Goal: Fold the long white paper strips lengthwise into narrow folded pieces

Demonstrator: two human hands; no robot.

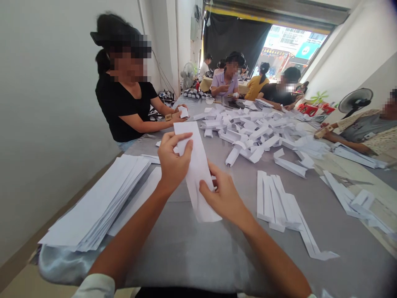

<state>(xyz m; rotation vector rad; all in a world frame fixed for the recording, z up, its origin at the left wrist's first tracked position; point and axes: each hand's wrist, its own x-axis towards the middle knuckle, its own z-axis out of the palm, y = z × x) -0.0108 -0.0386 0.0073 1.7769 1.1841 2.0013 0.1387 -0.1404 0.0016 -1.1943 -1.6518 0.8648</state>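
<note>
Left hand (174, 162) and right hand (222, 195) both pinching a long white paper strip (198, 171) above the grey bench (217, 256), folded paper strips (276, 198) lying just beside.

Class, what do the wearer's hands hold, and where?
A white paper strip: left hand on its upper left edge, right hand on its lower right edge.

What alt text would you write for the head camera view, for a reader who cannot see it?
A person's left hand and right hand hold a long strip of white paper above a grey-covered table. Folded white paper strips lie heaped across the table, beside a stack of flat white sheets, and a co-worker in a black top sits along it.
</note>
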